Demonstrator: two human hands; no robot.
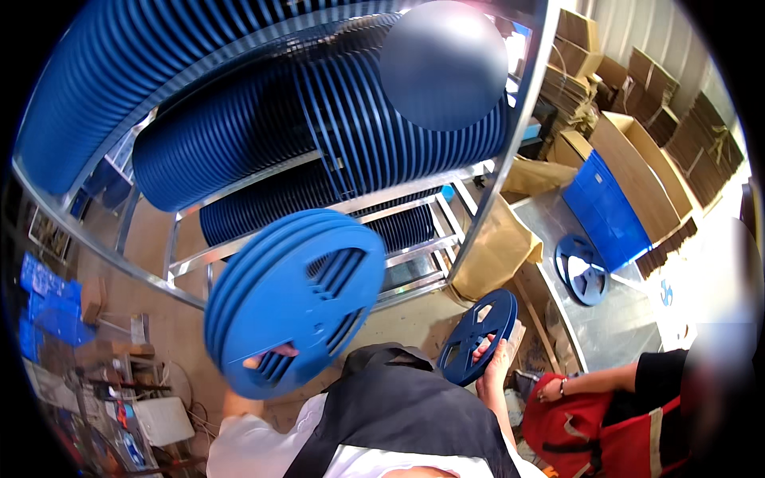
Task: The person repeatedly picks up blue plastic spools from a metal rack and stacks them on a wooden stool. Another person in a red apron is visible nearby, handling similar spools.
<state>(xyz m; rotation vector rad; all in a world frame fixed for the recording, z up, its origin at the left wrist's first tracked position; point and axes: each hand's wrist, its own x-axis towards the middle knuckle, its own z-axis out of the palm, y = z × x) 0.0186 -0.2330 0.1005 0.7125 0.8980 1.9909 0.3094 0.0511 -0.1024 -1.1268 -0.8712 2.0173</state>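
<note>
My left hand (271, 356) grips a stack of several bright blue plastic reels (319, 307). Its fingers show through a cutout in the front disc, and the reels tilt in front of the metal rack. Lower right of them, my right hand (496, 365) is closed around the edge of a smaller, darker blue reel (456, 368), fingertips showing through one opening. Whether that is one reel or more, I cannot tell. Above both hands, the rack (504, 151) carries long rows of blue reels (398, 119) standing on edge.
To the right is a metal-topped table (625, 323) with a dark blue reel (588, 285), a blue bin (606, 213) and cardboard boxes (637, 163). A co-worker's hand (550, 389) rests against red cloth nearby. Blue crates (52, 299) and clutter stand at the left.
</note>
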